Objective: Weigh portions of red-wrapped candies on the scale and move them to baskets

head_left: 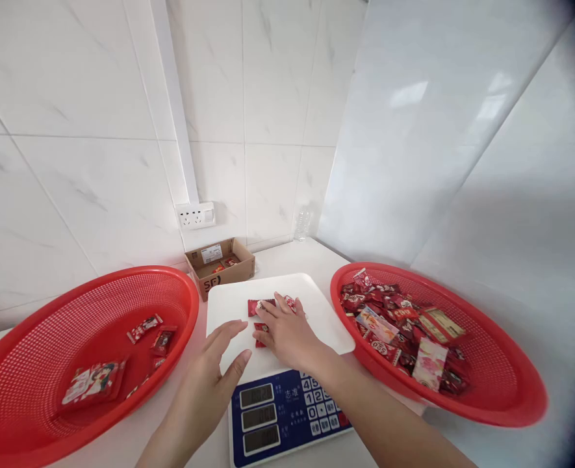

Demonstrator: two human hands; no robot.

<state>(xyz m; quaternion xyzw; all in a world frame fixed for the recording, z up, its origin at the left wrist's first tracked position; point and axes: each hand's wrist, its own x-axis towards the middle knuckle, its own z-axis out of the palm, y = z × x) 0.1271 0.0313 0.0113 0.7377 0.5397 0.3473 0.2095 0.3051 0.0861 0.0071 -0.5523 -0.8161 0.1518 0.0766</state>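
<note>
A digital scale with a white weighing pan (292, 284) and a blue panel (291, 416) stands before me. A few small red snack packets (253, 307) lie on the pan, partly covered by my right hand (288, 333). Its fingers are spread over them; whether they press on the packets I cannot tell. My left hand (206, 374) hovers at the pan's left front edge, thumb and fingers apart, with nothing in it. Another red packet (258, 339) shows under my right thumb.
On the left, a red plastic basket (19, 338) holds several packets. A second red basket (501, 364) on the right is heaped with red packets and a few pale ones. Behind the scale are a cardboard box (225, 270) with packets and a clear bottle (302, 223).
</note>
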